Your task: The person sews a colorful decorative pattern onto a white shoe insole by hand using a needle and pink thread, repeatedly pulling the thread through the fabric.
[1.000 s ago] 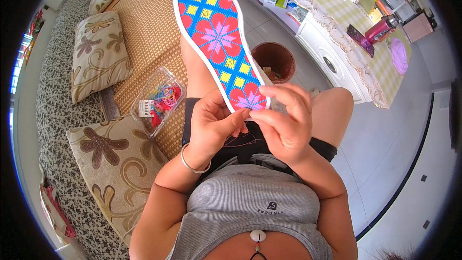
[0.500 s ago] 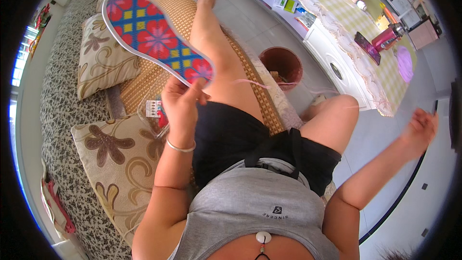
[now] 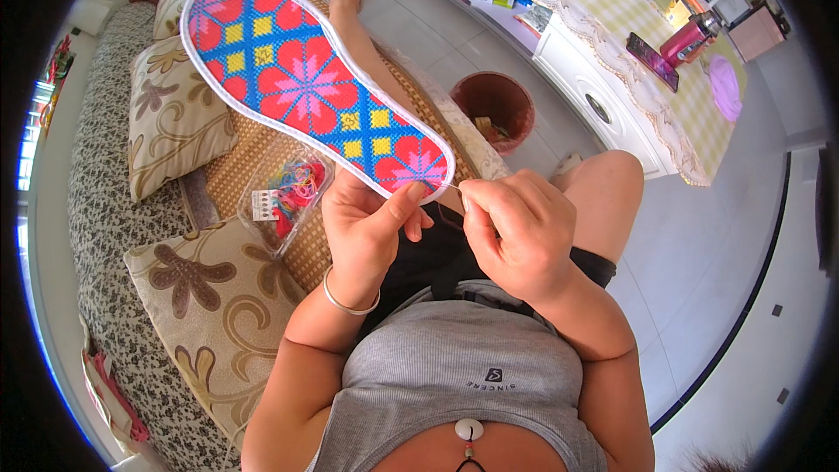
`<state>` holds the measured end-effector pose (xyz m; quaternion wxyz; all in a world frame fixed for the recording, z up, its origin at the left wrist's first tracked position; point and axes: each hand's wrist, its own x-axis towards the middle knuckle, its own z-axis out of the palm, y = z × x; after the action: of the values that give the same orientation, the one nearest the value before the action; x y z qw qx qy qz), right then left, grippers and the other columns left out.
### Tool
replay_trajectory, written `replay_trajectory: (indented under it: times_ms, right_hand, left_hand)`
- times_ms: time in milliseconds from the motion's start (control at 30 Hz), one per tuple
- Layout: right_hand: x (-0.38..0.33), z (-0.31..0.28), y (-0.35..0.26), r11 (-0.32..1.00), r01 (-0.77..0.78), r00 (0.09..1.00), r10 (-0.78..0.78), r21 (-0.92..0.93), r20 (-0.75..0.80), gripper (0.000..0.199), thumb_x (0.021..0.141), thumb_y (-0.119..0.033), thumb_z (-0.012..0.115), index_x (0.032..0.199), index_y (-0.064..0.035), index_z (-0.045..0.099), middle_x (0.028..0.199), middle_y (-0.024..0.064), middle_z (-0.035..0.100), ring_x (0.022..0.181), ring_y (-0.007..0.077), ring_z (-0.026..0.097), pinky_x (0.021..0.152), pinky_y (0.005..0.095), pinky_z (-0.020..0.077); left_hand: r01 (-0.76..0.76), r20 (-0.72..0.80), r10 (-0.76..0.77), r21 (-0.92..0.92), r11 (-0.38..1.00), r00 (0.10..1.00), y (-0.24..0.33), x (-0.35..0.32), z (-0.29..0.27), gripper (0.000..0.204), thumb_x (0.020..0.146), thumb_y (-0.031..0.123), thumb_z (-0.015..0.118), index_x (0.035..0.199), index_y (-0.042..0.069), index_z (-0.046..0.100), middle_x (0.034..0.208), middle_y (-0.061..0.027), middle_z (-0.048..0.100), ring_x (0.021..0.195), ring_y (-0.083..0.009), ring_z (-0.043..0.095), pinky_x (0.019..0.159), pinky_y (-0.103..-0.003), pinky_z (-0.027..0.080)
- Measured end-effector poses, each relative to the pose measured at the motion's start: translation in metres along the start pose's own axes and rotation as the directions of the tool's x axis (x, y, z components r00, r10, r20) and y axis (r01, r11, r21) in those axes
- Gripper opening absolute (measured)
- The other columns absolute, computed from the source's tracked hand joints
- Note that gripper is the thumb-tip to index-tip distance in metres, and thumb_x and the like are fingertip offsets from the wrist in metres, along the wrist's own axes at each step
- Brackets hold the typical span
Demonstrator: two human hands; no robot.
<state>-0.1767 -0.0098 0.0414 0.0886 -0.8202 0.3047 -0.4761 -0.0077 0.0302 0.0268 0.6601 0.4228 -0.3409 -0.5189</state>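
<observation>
While left hand [image 3: 363, 232] pinches the insole [image 3: 306, 92], right hand [image 3: 517, 229] grips something thin [image 3: 454, 186] | white-edged, blue-latticed, red-flowered, yellow-checked

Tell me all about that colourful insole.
The white-edged cloth insole looks stitched: red and pink flowers, yellow patches, blue lattice. It is held aloft, patterned face toward the camera, broad end upper left. The bare left hand pinches its narrower end; at that end's edge, the bare right hand holds a thin strand, perhaps needle or thread.
</observation>
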Motion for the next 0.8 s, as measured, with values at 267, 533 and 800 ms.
replay_trajectory:
  times_ms: [267,533,800]
  right_hand:
    - [0.001,0.000,-0.005,1.000,-0.026,0.999,0.026,-0.002,0.033,0.026,0.063,0.010,0.065,0.086,-0.0017,0.060,0.063,0.0063,0.053,0.052,0.0225,0.051,0.045,0.0324,0.0399]
    - [-0.001,0.000,-0.006,0.999,0.007,0.999,-0.005,-0.045,0.043,0.023,0.062,0.004,0.064,0.083,-0.0021,0.058,0.062,0.0054,0.049,0.053,0.0218,0.050,0.045,0.0323,0.0400]
    - [0.000,0.012,-0.009,0.988,0.041,0.997,-0.030,-0.147,0.077,0.012,0.065,-0.008,0.062,0.073,-0.0067,0.052,0.062,0.0035,0.043,0.056,0.0198,0.049,0.046,0.0322,0.0404]
  left_hand:
    - [-0.055,-0.001,0.055,0.030,0.998,0.998,0.001,-0.005,0.002,0.020,0.082,-0.005,0.065,0.099,0.000,0.056,0.079,-0.0086,0.064,0.050,-0.0109,0.056,0.051,-0.026,0.053]
    - [-0.069,-0.002,0.069,0.030,0.997,0.998,0.001,-0.007,0.005,0.018,0.082,-0.004,0.065,0.098,-0.001,0.057,0.080,-0.0087,0.065,0.051,-0.0105,0.057,0.050,-0.025,0.052]
    - [-0.245,0.030,0.246,0.266,0.932,0.969,-0.007,-0.013,0.006,0.009,0.081,-0.008,0.064,0.089,-0.005,0.062,0.079,-0.0080,0.065,0.055,-0.0099,0.059,0.046,-0.022,0.049]
